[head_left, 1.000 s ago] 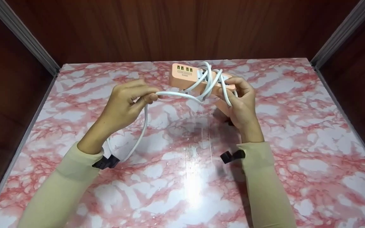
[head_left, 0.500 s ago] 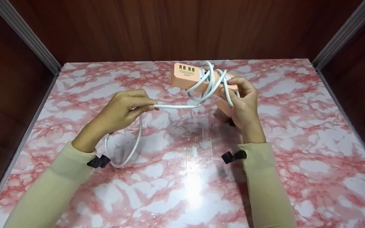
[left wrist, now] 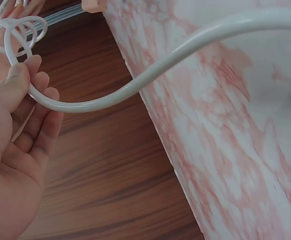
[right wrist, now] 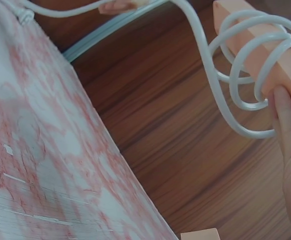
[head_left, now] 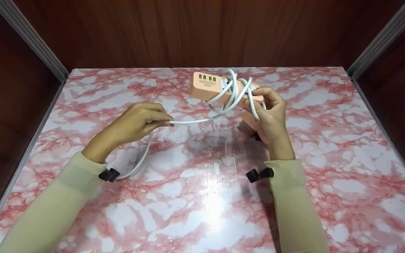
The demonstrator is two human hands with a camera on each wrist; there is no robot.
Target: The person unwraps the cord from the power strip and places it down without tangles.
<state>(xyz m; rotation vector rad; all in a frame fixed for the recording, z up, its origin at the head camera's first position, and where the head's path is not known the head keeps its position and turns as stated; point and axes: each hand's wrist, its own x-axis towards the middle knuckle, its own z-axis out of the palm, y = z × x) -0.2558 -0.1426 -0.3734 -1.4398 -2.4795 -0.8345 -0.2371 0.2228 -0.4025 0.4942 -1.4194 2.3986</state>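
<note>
A peach power strip (head_left: 206, 88), with several USB ports at its left end, is held up off the table in the head view. Loops of its white cord (head_left: 235, 92) wind around its middle and right part. My right hand (head_left: 272, 114) grips the strip's right end, thumb and fingers on either side. Left of it, my left hand (head_left: 141, 121) pinches the cord between thumb and fingertips. From there a slack length curves down behind the left wrist. In the right wrist view, fingers (right wrist: 288, 117) lie along the strip's side beneath the coils.
A peach block (head_left: 249, 120), its kind unclear, is partly hidden behind my right hand. The table (head_left: 174, 214) has a pink and white marbled top. Dark wood panels (head_left: 202, 33) stand at the back and sides, with metal strips in the corners.
My left hand has moved down and slightly left with the cord, and the length between the hands now dips lower. My right hand and the power strip have barely shifted.
</note>
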